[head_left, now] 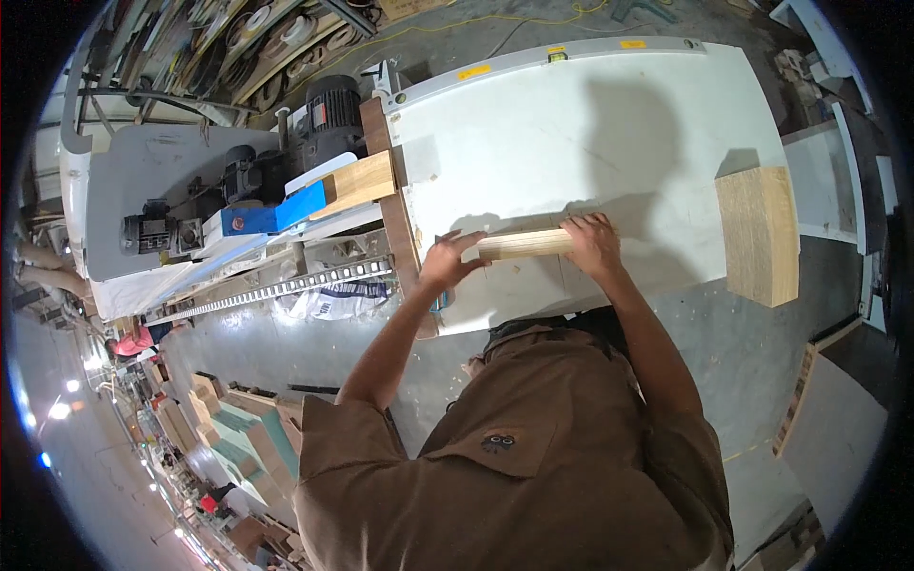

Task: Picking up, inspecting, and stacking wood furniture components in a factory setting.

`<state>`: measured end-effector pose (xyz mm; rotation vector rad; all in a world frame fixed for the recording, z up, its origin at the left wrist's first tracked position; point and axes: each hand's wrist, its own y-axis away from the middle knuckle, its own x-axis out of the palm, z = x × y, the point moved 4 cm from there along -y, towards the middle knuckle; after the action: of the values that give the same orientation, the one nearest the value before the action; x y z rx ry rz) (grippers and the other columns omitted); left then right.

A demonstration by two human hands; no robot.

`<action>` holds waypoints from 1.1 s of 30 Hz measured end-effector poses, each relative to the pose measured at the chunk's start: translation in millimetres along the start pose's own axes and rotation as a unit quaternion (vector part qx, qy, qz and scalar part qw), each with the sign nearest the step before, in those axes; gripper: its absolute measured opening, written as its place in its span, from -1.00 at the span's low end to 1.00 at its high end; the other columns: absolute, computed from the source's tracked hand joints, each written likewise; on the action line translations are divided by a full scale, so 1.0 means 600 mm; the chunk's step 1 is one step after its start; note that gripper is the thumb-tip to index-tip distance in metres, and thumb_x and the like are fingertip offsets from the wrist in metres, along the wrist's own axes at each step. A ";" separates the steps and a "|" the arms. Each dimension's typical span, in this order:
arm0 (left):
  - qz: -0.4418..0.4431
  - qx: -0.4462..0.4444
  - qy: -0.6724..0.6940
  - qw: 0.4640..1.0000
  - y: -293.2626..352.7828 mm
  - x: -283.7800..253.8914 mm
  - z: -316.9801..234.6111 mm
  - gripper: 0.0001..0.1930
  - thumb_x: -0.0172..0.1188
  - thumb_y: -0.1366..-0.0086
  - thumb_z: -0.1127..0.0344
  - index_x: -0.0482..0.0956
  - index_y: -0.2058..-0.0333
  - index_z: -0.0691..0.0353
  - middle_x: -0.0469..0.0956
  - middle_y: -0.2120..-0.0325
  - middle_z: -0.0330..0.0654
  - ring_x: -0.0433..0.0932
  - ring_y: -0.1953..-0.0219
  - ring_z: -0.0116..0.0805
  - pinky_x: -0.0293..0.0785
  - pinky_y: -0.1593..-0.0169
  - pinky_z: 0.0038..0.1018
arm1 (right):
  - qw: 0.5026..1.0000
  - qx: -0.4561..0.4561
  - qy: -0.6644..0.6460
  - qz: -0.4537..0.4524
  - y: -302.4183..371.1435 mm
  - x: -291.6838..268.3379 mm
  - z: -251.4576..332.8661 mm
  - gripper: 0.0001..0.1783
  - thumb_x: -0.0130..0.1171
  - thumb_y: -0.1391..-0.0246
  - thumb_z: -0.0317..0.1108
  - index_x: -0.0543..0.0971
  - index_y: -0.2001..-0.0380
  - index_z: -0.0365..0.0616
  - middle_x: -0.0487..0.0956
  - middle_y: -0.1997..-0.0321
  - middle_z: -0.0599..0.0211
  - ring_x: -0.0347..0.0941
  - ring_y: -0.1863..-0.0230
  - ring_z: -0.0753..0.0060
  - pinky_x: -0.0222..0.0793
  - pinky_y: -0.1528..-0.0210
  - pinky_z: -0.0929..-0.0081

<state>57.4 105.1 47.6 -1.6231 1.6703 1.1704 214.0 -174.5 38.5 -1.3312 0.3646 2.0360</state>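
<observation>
A short bundle of pale wooden boards (524, 245), its edges facing up, stands on the white tabletop (514, 133) in front of me. My left hand (451, 259) is closed around its left end, thumb on the near side. My right hand (592, 245) grips the other end, fingers curled over the top. Lines along the bundle suggest several thin pieces pressed together. The undersides of both hands are hidden.
A spirit level (562, 59) lies along the table's far edge. A tall stack of wooden boards (759, 236) stands at the right edge. To the left is a machine with motors (333, 119), a chain track (286, 293) and a wooden board (360, 184) reaching the table.
</observation>
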 end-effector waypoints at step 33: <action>0.035 0.106 -0.147 0.983 -0.314 0.104 -0.213 -0.38 0.36 -0.12 -0.17 0.62 0.01 0.20 0.53 -0.10 0.00 0.52 -0.16 -0.02 0.48 -0.12 -0.14 | 0.991 0.009 0.129 0.043 -0.002 -0.021 0.026 0.13 0.67 0.35 -0.12 0.31 -0.33 -0.11 0.20 -0.49 0.13 0.07 -0.51 -0.01 0.04 -0.51 -0.04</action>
<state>256.3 -17.7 15.6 -1.2063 1.6089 1.1577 206.9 -169.5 56.9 -1.5983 0.5637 1.9272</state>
